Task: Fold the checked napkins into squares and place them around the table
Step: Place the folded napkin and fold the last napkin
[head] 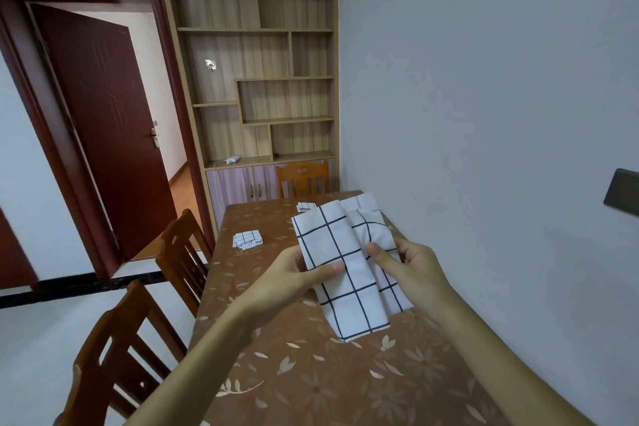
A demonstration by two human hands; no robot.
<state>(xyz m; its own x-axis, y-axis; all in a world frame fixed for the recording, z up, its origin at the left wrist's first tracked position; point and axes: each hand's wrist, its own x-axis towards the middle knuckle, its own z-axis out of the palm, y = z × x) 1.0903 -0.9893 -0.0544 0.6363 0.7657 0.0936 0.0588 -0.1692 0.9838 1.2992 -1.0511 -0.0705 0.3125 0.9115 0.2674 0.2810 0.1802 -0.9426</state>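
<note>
A white napkin with a black check (345, 273), partly folded into a long strip, is held up above the brown flowered table (311, 384). My left hand (297, 273) grips its left edge, thumb on top. My right hand (404, 263) pinches the right-hand fold, forefinger on the cloth. Two small folded checked napkins lie flat on the table: one by the left edge (247, 239), another at the far end (306, 206), partly hidden behind the held cloth.
Two wooden chairs stand along the table's left side (183, 259) (117, 356), a third at the far end (303, 179). The table's right side meets the wall. A shelf unit (256, 79) and an open door (103, 121) lie beyond.
</note>
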